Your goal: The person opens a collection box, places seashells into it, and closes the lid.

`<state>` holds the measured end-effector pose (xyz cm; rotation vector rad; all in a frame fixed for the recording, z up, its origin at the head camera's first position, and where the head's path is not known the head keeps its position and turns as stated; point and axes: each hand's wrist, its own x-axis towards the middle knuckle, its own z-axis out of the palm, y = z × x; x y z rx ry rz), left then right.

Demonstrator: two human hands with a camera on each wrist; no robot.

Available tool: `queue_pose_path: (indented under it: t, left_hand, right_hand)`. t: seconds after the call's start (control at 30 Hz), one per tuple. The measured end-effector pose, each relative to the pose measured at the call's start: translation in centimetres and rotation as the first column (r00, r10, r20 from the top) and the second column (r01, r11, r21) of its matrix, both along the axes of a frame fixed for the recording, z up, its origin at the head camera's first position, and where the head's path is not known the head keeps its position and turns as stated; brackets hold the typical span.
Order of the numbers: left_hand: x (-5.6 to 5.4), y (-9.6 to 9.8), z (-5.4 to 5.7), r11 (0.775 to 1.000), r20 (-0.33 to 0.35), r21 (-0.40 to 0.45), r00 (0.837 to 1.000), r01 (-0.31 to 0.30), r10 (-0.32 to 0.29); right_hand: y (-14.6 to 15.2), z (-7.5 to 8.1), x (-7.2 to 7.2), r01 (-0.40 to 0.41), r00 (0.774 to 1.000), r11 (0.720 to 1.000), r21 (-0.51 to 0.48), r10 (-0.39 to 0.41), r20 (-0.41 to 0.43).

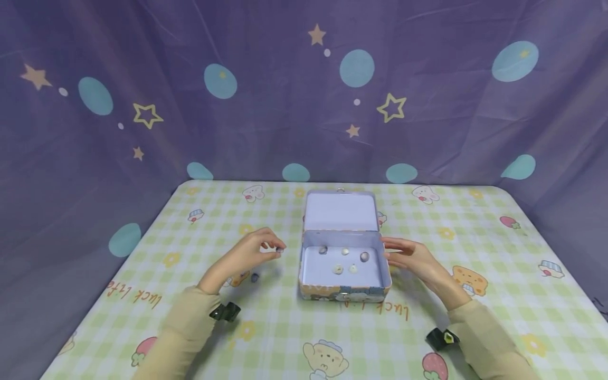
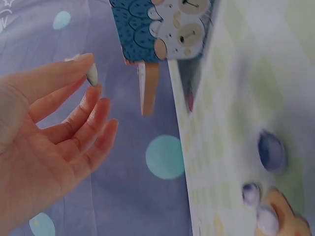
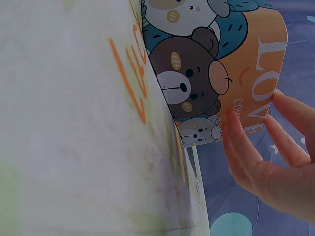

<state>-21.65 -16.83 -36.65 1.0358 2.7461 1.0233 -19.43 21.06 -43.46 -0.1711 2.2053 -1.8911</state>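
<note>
My left hand [image 1: 252, 249] is left of a tin box and pinches a small seashell [image 2: 92, 74] between thumb and fingertips, above the table. The tin box [image 1: 345, 291] has cartoon animals on its outside and its lid [image 1: 340, 211] is raised at the back. Inside lie several shells, among them a brown-grey shell [image 1: 364, 256] and a pale shell [image 1: 338, 269]. With its fingers nearly straight, my right hand [image 1: 415, 259] touches the box's right side. A dark shell [image 1: 255, 277] lies on the table by my left wrist, and the left wrist view shows two smaller shells near it.
A green checked tablecloth [image 1: 266, 338] with cartoon prints covers the table. Behind the table's far edge hangs a purple curtain [image 1: 285, 121] with stars and blue ovals. Black wrist cameras are strapped to both wrists.
</note>
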Motion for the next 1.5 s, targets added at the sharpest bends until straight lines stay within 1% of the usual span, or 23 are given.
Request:
queue_pose_path:
  t: [0.07,0.17,0.27,0.37,0.57,0.7,0.87,1.1,1.2,1.37,1.5]
  left_hand:
    - [0.0,0.5,0.2,1.000,-0.001,0.000,1.000,0.012,-0.012]
    - [0.0,1.2,0.3,0.999,-0.004,0.005,0.999,0.033,-0.033]
    - [-0.2,1.8,0.3,0.998,-0.008,0.005,0.998,0.059,-0.059]
    - [-0.4,2.5,0.3,0.997,-0.008,0.016,0.997,0.081,-0.081]
    - [-0.6,3.5,0.1,0.993,0.000,0.015,0.993,0.118,-0.118]
    - [-0.6,3.9,0.0,0.993,0.024,0.011,0.993,0.119,-0.119]
    - [-0.7,4.5,0.0,0.992,0.023,0.006,0.992,0.127,-0.127]
    - [-0.7,5.2,0.1,0.992,0.048,-0.003,0.991,0.126,-0.125]
    - [-0.8,5.4,0.1,0.993,0.047,-0.003,0.992,0.121,-0.120]
    - [-1.0,5.7,0.0,0.991,0.045,-0.001,0.990,0.132,-0.132]
    - [-1.1,5.6,-0.2,0.989,0.031,0.002,0.989,0.146,-0.146]
  right_hand:
    - [0.0,-0.1,-0.1,0.013,1.000,1.000,0.009,-0.013,0.021]
    - [-0.1,0.1,0.0,0.021,0.999,1.000,0.014,-0.022,0.027]
    - [-0.3,0.6,0.2,0.018,1.000,1.000,0.004,-0.018,0.018]
    - [-0.5,1.0,0.3,0.026,0.999,1.000,-0.009,-0.026,0.037]
    - [-0.7,1.2,0.3,0.033,0.999,0.999,-0.009,-0.033,0.042]
    - [-0.7,1.2,0.3,0.032,0.999,0.999,-0.008,-0.032,0.044]
    - [-0.6,1.1,0.3,0.028,0.999,1.000,-0.011,-0.028,0.044]
    - [-0.5,1.0,0.2,0.023,0.999,1.000,-0.020,-0.022,0.040]
    - [-0.5,1.0,0.1,0.019,0.999,0.999,-0.028,-0.018,0.036]
    - [-0.5,1.0,0.1,0.019,0.999,0.999,-0.032,-0.018,0.039]
    - [-0.4,0.9,0.1,0.018,0.999,0.999,-0.029,-0.017,0.038]
